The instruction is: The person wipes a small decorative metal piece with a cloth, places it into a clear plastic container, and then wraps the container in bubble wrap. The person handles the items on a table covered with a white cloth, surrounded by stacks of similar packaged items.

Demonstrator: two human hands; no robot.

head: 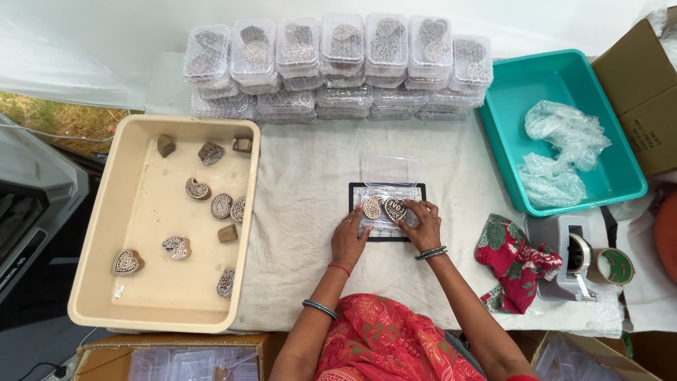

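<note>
A clear plastic box (390, 171) lies open, lid flipped back, on a small black-edged pad (355, 190) at the middle of the cloth-covered table. Two carved wooden stamp blocks (372, 207) sit in its base. My left hand (348, 238) rests at the box's left front corner, fingers by the oval block. My right hand (422, 224) lies on the right side, fingertips on the heart-shaped block (394, 209). Both wrists wear bangles.
A beige tray (141, 282) at left holds several loose carved blocks. Stacks of filled clear boxes (338, 67) line the back. A teal tub (508, 134) with crumpled plastic bags stands at right, with a red floral cloth (513, 261), a tape dispenser (568, 257) and cardboard cartons nearby.
</note>
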